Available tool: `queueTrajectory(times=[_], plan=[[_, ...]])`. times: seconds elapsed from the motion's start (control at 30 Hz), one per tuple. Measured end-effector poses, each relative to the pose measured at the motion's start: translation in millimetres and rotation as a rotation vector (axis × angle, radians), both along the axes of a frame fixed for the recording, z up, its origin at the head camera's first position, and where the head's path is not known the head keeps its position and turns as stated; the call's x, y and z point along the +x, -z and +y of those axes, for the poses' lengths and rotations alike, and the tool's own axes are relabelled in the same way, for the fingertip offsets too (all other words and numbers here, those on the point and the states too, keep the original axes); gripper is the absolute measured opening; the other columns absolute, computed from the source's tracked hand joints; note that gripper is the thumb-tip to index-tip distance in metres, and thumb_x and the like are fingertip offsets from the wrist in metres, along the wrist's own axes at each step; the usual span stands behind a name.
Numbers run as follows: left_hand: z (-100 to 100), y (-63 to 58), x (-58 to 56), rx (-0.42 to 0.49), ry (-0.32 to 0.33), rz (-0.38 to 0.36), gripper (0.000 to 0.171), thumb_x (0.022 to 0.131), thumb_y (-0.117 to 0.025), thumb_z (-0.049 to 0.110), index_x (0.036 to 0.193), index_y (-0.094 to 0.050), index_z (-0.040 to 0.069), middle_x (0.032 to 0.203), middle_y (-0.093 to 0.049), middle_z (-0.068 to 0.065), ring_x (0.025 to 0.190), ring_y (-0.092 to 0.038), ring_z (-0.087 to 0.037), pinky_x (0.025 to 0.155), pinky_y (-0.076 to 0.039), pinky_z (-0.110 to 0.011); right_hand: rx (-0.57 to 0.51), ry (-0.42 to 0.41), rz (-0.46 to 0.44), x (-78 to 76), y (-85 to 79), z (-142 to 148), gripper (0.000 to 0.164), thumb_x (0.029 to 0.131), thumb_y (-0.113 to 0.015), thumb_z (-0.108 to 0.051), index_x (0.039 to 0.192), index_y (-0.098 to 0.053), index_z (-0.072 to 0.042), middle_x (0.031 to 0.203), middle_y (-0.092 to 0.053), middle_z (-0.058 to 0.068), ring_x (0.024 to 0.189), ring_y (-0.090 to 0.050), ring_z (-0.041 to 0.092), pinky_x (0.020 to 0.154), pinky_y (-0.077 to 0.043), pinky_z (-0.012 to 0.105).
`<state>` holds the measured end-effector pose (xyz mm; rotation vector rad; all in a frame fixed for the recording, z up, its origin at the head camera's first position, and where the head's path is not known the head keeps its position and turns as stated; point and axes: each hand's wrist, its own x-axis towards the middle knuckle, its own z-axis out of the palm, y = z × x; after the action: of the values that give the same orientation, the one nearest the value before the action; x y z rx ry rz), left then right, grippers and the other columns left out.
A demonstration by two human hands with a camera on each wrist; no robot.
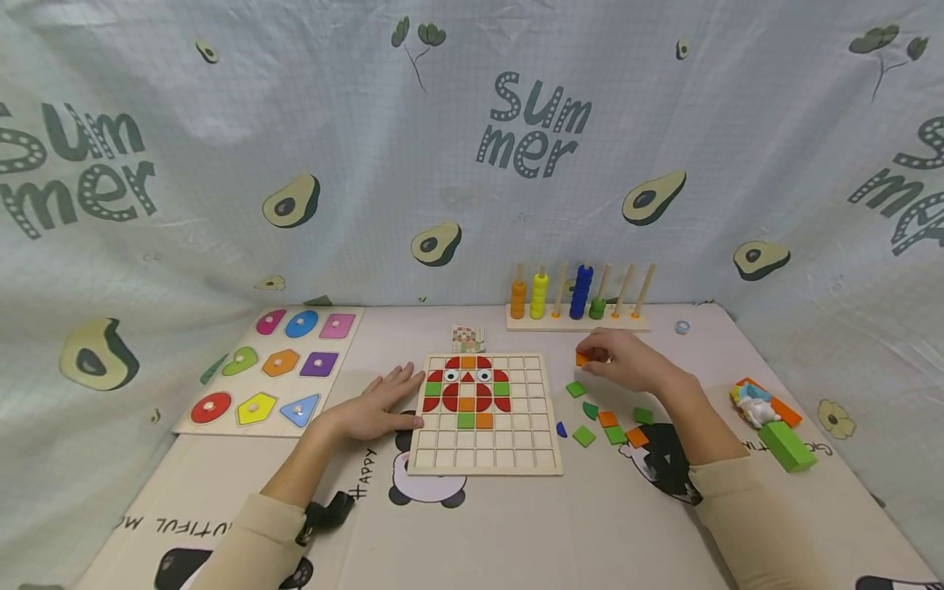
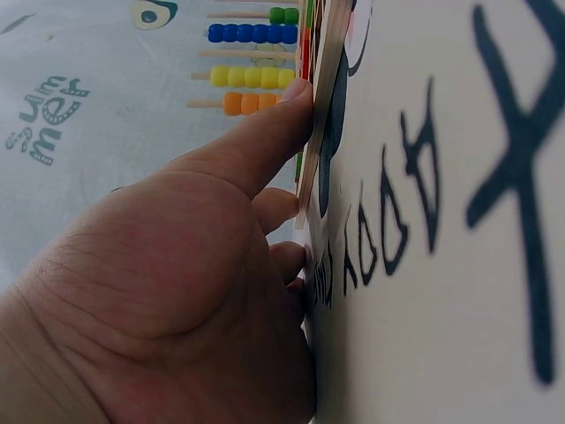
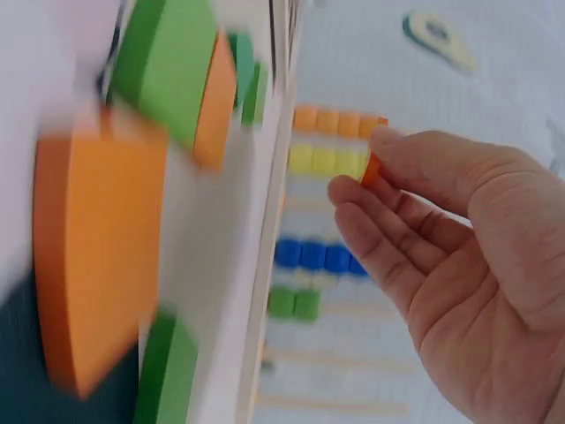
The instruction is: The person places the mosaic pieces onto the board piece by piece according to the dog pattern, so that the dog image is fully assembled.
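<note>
My right hand (image 1: pixel 623 359) pinches an orange square tile (image 1: pixel 582 359) between thumb and fingertips, above the table right of the grid board; the right wrist view shows the tile (image 3: pixel 372 168) edge-on. My left hand (image 1: pixel 379 407) lies with fingers spread at the left edge of the wooden grid board (image 1: pixel 487 463), its thumb against the rim in the left wrist view. On the board, red, green, orange and white-eyed pieces form an owl-like picture (image 1: pixel 467 385). Loose green tiles (image 1: pixel 584 436), orange tiles (image 1: pixel 637 437) and a blue piece (image 1: pixel 562 429) lie right of the board.
A small picture card (image 1: pixel 468 338) sits behind the board. Farther back stands a peg rack (image 1: pixel 578 324) with coloured beads. A shape puzzle (image 1: pixel 184 422) lies at left. At right are a green block (image 1: pixel 787 447) and a small figure (image 1: pixel 755 407).
</note>
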<state>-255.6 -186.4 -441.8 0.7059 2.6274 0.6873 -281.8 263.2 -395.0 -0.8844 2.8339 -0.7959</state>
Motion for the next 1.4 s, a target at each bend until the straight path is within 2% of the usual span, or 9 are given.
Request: queueTrajectory(times=[0.2,0.4,0.53,0.67,0.83,1.1,1.4], plan=[[0.1,-1.4,0.5,0.007,0.003,-0.006,0.086,0.088,-0.059,0.057,0.155,-0.018,0.021,0.162,-0.005,-0.007,0.148,0.004,-0.029,0.117,0.001,-0.053,-0.003,-0.115,0.027,10.4,-3.2,-38.0,0.024,0.091,-0.067,-0.017,0.114,-0.069,-0.010,0.100,-0.062,-0.007,0.086,-0.059,0.007,0.073,-0.053,0.027],[1.1,-2.7,0.7,0.002,0.006,-0.007,0.086,0.088,-0.058,0.056,0.155,-0.018,0.022,0.162,-0.004,-0.006,0.148,0.004,-0.029,0.117,0.001,-0.053,-0.013,-0.227,0.006,18.1,-2.2,-76.3,0.023,0.088,-0.071,-0.017,0.110,-0.073,-0.011,0.100,-0.065,-0.008,0.083,-0.061,0.003,0.072,-0.054,0.023],[2.0,-1.9,0.9,0.000,0.007,-0.005,0.086,0.088,-0.058,0.056,0.155,-0.018,0.021,0.162,-0.005,-0.006,0.148,0.004,-0.029,0.118,0.001,-0.053,0.029,-0.267,-0.026,23.3,2.8,-99.1,0.022,0.085,-0.074,-0.019,0.106,-0.075,-0.011,0.095,-0.067,-0.007,0.077,-0.060,0.004,0.069,-0.053,0.022],[2.9,-1.4,0.9,-0.002,0.009,-0.004,0.086,0.088,-0.058,0.056,0.155,-0.018,0.021,0.162,-0.005,-0.006,0.148,0.004,-0.029,0.118,0.002,-0.052,0.097,-0.273,-0.054,29.4,8.2,-115.0,0.021,0.084,-0.075,-0.022,0.103,-0.076,-0.014,0.091,-0.067,-0.011,0.075,-0.058,0.004,0.068,-0.051,0.022],[3.1,-1.9,1.1,-0.003,0.011,0.004,0.086,0.089,-0.058,0.056,0.155,-0.018,0.020,0.162,-0.005,-0.007,0.148,0.004,-0.030,0.117,0.001,-0.053,0.137,-0.297,-0.033,33.5,13.3,-122.2,0.015,0.083,-0.076,-0.022,0.097,-0.076,-0.016,0.088,-0.068,-0.012,0.075,-0.058,0.002,0.069,-0.050,0.021],[2.3,-4.1,2.0,0.002,0.006,0.001,0.086,0.088,-0.059,0.056,0.155,-0.018,0.020,0.162,-0.004,-0.007,0.148,0.004,-0.030,0.118,0.001,-0.053,0.199,-0.321,-0.015,31.8,18.1,-125.1,0.016,0.084,-0.076,-0.029,0.098,-0.076,-0.022,0.087,-0.064,-0.017,0.076,-0.053,0.004,0.071,-0.047,0.021],[1.1,-4.2,2.8,0.009,0.003,-0.005,0.086,0.088,-0.060,0.055,0.155,-0.018,0.020,0.162,-0.004,-0.007,0.148,0.004,-0.030,0.117,0.002,-0.053,0.159,-0.330,0.018,28.5,21.5,-122.5,0.017,0.084,-0.075,-0.027,0.099,-0.076,-0.020,0.085,-0.062,-0.015,0.073,-0.053,0.002,0.068,-0.047,0.020]])
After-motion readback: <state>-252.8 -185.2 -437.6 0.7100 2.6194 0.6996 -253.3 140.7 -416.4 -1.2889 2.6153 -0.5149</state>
